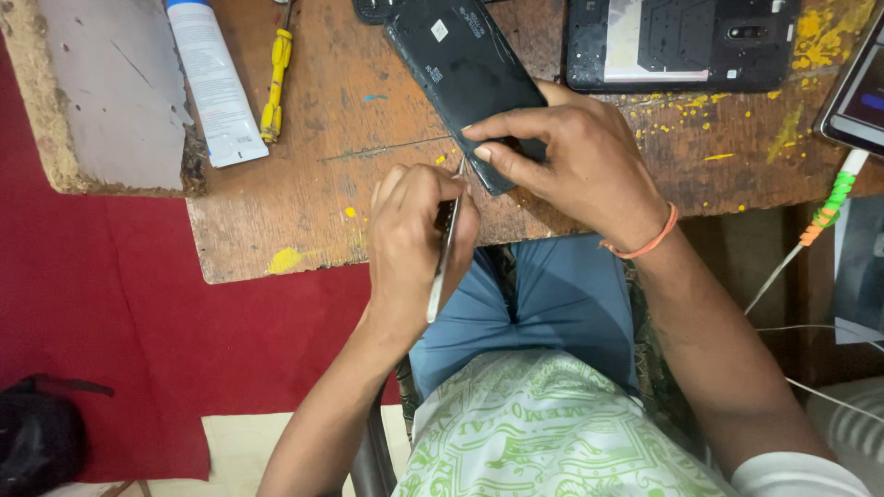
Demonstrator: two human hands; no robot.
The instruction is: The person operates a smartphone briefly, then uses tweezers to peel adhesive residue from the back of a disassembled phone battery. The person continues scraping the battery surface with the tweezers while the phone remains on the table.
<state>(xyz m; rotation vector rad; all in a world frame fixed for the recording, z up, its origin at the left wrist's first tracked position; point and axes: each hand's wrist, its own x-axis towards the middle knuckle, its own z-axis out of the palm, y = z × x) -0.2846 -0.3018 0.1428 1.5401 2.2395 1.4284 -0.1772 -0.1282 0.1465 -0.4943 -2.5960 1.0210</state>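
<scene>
Glossy black plastic phone back [465, 64]; thin metal tool [443, 258]; rough, paint-flecked wooden table [341, 138].

Phone repair workshop: opened phones [680, 41], screwdriver [274, 83], paint-spattered wooden bench [304, 184].

Black phone back cover [465, 69], second black phone [677, 41] with a pale patch. Brown wooden table [313, 184] speckled with yellow paint. Yellow screwdriver [274, 83]. White tube [216, 87] with blue end. Silver tweezers [442, 262]. Orange wristband [649, 241]. Red floor mat [138, 322]. Blue trousers [543, 308]. White shirt [543, 433], green print. Grey slab [106, 87].
</scene>
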